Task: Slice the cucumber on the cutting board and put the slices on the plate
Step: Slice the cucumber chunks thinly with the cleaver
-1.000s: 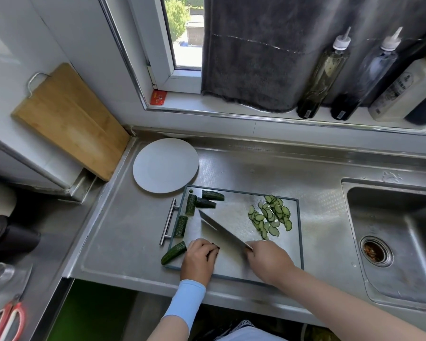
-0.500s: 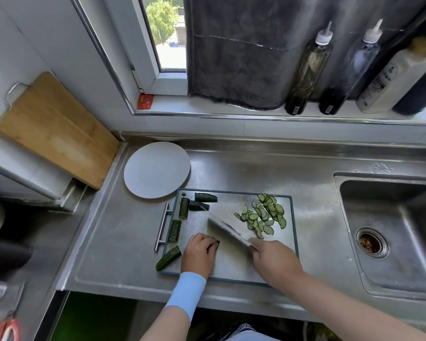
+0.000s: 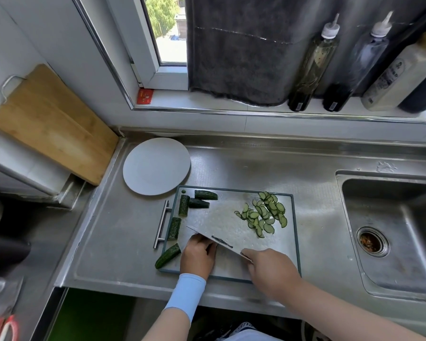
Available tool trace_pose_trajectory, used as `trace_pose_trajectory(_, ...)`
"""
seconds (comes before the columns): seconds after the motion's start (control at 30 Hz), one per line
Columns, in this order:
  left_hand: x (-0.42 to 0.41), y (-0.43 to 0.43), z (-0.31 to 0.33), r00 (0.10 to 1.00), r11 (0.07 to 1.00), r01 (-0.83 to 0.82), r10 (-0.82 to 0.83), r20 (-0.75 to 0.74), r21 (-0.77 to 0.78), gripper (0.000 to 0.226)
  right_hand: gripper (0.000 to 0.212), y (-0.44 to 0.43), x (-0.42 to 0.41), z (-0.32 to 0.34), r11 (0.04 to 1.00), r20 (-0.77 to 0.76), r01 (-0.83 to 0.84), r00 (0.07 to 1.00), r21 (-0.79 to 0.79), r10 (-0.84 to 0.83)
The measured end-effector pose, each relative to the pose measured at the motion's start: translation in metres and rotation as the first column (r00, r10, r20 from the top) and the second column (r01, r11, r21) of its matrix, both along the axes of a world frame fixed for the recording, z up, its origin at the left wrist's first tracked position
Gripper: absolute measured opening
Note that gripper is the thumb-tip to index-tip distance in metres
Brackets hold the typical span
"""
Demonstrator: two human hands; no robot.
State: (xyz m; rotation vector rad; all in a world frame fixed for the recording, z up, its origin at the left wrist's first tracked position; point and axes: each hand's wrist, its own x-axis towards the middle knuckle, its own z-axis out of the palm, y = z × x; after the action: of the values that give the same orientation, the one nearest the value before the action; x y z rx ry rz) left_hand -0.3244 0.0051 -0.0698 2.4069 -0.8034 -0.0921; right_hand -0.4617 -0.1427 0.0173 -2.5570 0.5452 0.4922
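— Where's the danger?
— Your right hand [image 3: 271, 271] grips the broad steel knife [image 3: 208, 236]. Its blade lies against your curled left hand [image 3: 198, 257] at the near edge of the grey cutting board [image 3: 221, 212]. What that hand holds, I cannot tell. A slip cuts knuckles.
— The cucumber?
— The thin green slices [image 3: 263, 215] lie at the board's far right.

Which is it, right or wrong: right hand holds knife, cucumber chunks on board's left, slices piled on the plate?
Wrong: in the head view the slices lie piled on the cutting board, right side; the plate holds none. Right hand, knife and chunks as stated.
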Motion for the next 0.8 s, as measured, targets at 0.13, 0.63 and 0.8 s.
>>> trace_pose_trajectory(0.13, 0.001, 0.001, -0.003, 1.000, 1.000, 0.000, 0.000, -0.018, -0.013, 0.023, 0.015, -0.002, -0.007, -0.002, 1.000, 0.004, 0.013, 1.000, 0.019, -0.013)
trace_pose_trajectory(0.63, 0.002, 0.000, -0.004, 1.000, 0.998, -0.011, 0.010, -0.017, -0.055, 0.023, 0.018, -0.001, 0.001, -0.003, 0.997, -0.019, 0.036, 0.999, 0.061, -0.035)
trace_pose_trajectory(0.8, 0.001, 0.001, -0.005, 0.999, 0.998, -0.017, 0.014, -0.052, -0.063, 0.024, 0.018, 0.005, 0.022, -0.007, 0.995, -0.055, 0.042, 0.998, 0.085, -0.037)
